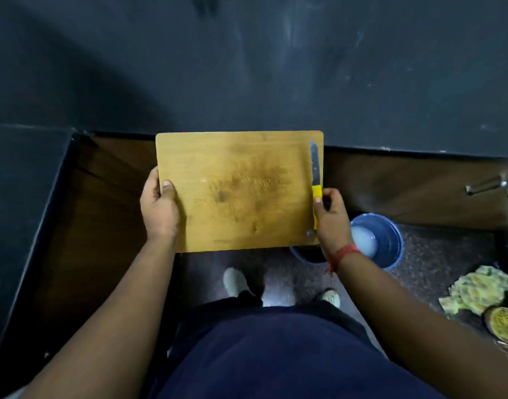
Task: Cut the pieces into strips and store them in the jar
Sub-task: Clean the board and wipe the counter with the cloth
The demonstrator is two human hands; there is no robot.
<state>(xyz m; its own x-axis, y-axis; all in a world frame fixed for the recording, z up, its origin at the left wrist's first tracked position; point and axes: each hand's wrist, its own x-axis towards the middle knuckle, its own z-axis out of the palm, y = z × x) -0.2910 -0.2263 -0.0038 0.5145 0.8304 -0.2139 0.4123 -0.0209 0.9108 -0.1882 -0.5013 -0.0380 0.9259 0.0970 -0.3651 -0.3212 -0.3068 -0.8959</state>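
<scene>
I hold a bare wooden cutting board (238, 191) in the air, level, in front of a dark counter. My left hand (159, 205) grips its left edge, thumb on top. My right hand (330, 217) grips the right edge and pins a yellow-handled knife (315, 171) flat against the board, blade pointing away from me. No food lies on the board. No jar is in view.
The dark countertop (276, 67) fills the upper half. A blue bucket (388, 240) holding a pale round object stands on the floor at the right. Greenish scraps (480, 292) and a round dish (501, 323) lie at the lower right. Cabinet handles (486, 185) show at the right.
</scene>
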